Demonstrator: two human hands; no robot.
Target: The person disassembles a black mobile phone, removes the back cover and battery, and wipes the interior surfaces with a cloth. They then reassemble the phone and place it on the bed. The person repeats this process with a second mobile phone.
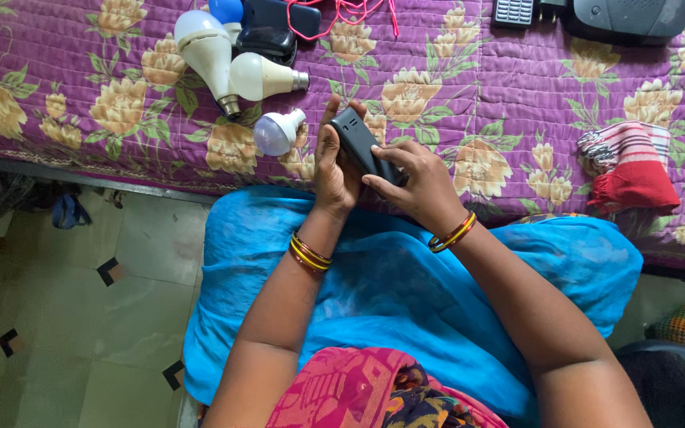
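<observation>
While both hands grasp it above the blue-clad lap, the small black rectangular plastic device (358, 143) sits between left hand (334, 170) and right hand (418, 184), near three white bulbs (235, 75) on the purple floral quilt (501, 103).

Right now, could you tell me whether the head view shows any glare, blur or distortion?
Head view: soft, even light; both hands and the dark phone are sharp; mild sheen on the white bulbs; wide-angle bending towards the edges.
</observation>
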